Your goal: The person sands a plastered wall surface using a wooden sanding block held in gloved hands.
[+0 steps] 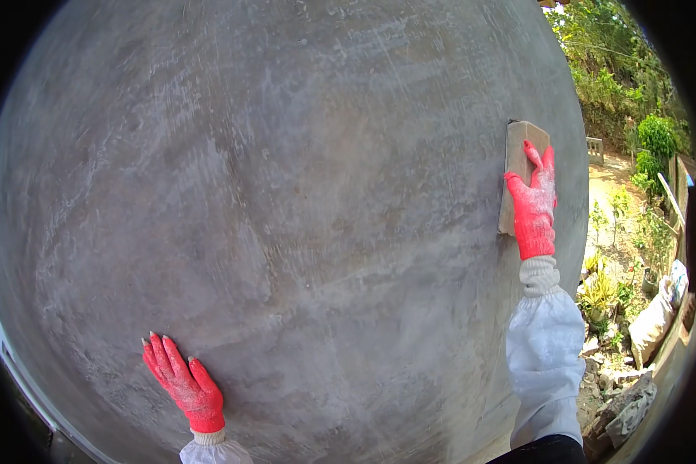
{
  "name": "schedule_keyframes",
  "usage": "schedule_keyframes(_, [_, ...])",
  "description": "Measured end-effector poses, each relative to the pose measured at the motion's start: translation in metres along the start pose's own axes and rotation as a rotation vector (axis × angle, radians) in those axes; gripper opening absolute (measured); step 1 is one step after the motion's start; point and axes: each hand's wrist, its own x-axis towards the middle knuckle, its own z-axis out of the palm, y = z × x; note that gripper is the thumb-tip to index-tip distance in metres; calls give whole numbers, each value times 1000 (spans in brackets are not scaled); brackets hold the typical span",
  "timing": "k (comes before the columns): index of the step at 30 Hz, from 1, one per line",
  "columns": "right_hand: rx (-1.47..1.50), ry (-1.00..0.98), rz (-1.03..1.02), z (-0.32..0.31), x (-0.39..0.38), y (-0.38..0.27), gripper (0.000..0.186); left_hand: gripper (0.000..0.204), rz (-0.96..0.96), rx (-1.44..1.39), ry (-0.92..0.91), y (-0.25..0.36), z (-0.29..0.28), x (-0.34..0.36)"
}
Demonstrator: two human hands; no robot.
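Left hand: laid splayed on wall, lower left of frame.
Right hand: block gripped against wall, upper right of frame.

You are wearing this view on your head: the left fisheye of a side-by-side pair, looking out over your white sleeves, which are entering from the lower edge. It is facing the grey wall at close range — the surface is filling the left and centre, bowing outward — while the garden is showing farther off at right.
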Motion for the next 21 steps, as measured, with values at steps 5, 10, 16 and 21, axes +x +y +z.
schedule_keyframes(5, [-67, -650, -737, -3, -81, -157, 69, 56, 2, 69, -32, -14, -10, -5])
schedule_keyframes(10, [115, -759, -752, 13, -72, -169, 70, 56, 16, 52, -33, -19, -14, -5])
schedule_keyframes(16, [-23, -178, -381, 48, 50, -117, 66, 57, 36, 6, -29, -8, -2, -5])
schedule_keyframes(21, [194, -729, -883, 10, -56, -173, 70, 62, 57, -69, 83, 9, -11, 7])
